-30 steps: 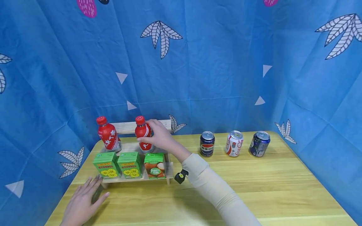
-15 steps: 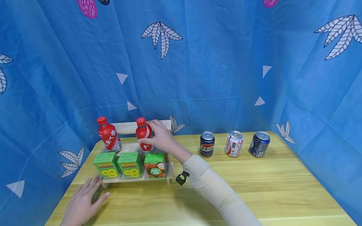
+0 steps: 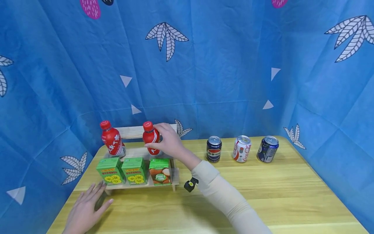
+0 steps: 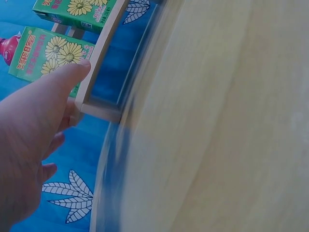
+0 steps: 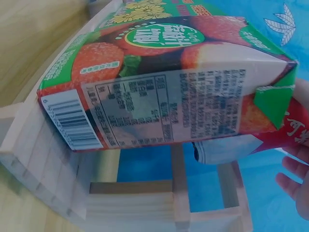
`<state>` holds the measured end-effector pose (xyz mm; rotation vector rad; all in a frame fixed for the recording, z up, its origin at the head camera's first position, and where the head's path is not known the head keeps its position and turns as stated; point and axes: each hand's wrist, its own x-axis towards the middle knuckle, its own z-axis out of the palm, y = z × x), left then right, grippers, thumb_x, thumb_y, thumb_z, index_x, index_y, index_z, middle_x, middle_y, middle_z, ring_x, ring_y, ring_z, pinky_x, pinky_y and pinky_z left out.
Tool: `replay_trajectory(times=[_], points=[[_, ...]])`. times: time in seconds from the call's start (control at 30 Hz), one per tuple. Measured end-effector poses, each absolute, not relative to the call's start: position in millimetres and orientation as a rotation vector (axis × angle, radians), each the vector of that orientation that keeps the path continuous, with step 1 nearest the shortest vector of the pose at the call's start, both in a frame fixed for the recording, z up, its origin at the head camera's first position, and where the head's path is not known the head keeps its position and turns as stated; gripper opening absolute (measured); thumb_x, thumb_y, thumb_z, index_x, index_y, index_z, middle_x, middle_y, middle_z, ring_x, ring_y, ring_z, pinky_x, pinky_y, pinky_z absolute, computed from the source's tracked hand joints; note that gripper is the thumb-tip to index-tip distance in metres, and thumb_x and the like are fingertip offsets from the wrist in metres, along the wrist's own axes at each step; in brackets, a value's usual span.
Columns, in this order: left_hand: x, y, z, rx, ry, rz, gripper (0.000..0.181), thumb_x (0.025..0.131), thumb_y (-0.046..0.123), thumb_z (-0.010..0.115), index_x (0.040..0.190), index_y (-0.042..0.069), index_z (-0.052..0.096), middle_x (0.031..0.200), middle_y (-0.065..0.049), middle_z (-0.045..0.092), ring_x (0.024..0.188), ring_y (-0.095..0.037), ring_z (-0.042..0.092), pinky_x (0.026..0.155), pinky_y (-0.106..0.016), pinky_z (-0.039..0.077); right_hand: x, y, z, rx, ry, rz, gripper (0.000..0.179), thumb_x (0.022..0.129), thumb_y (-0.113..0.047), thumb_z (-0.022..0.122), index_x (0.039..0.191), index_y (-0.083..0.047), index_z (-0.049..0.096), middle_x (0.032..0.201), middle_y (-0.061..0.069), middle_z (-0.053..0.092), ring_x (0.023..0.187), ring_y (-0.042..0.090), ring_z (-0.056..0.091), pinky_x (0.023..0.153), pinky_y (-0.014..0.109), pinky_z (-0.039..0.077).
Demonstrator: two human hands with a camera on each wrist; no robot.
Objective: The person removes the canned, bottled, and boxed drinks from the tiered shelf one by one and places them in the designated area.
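Note:
My right hand (image 3: 168,139) grips a red drink bottle (image 3: 148,137) with a red cap, thumb in front and fingers behind its right side. The bottle stands upright over the upper tier of a wooden two-tier rack (image 3: 131,186). In the right wrist view, a juice carton (image 5: 164,92) covers much of the bottle (image 5: 280,133). My left hand (image 3: 87,208) lies with extended fingers at the rack's front left corner. In the left wrist view, a fingertip of the left hand (image 4: 29,130) touches the rack's edge (image 4: 99,63), overlapping a green carton (image 4: 50,55).
Another red bottle (image 3: 112,139) stands at the rack's upper left. Two green cartons with yellow flowers (image 3: 111,170) and the juice carton fill the lower tier. To the right stand a dark blue can (image 3: 214,149), a white can (image 3: 242,149) and another blue can (image 3: 268,149). Blue curtain (image 3: 228,65) surrounds the table.
My right hand has shifted slightly to the right along the upper tier, bringing the gripped bottle with it. The left hand and the other drinks have stayed in place.

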<state>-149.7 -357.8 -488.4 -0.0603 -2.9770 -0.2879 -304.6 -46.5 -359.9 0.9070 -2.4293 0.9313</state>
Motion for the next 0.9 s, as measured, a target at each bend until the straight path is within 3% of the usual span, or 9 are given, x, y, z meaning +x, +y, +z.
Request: replay_trajectory(times=[0.33,0.73,0.9], points=[[-149.8,-358.3,-489.2,-0.065,-2.967,-0.277,0.088,0.090,0.069,0.048,0.147,0.001,0.040,0.150,-0.028,0.039,0.139,-0.051,0.031,0.111,-0.071,0.022,-299.7,-29.9,-358.4,0.940,-2.347,0.871,0.065,0.076,-0.046,0.081,0.127,-0.011,0.061,0.126,0.002,0.062,0.120,0.017,0.052,0.095,0.035,0.056],[-149.4,-358.1,-490.0,-0.067,-2.966,-0.269,0.089,0.090,0.069,0.047,0.146,0.001,0.041,0.150,-0.028,0.039,0.139,-0.051,0.031,0.111,-0.071,0.022,-293.8,-8.0,-359.3,0.952,-2.244,0.783,0.067,0.074,-0.043,0.084,0.126,-0.008,0.061,0.120,0.005,0.065,0.116,0.020,0.058,0.112,0.042,0.045],[-148.8,-358.5,-488.8,-0.081,-2.962,-0.272,0.086,0.091,0.066,0.049,0.146,0.001,0.041,0.152,-0.027,0.037,0.140,-0.051,0.030,0.111,-0.071,0.021,-290.1,2.1,-359.3,0.926,-2.240,0.805,0.067,0.073,-0.039,0.085,0.128,-0.008,0.061,0.124,0.006,0.065,0.122,0.023,0.056,0.106,0.044,0.051]])
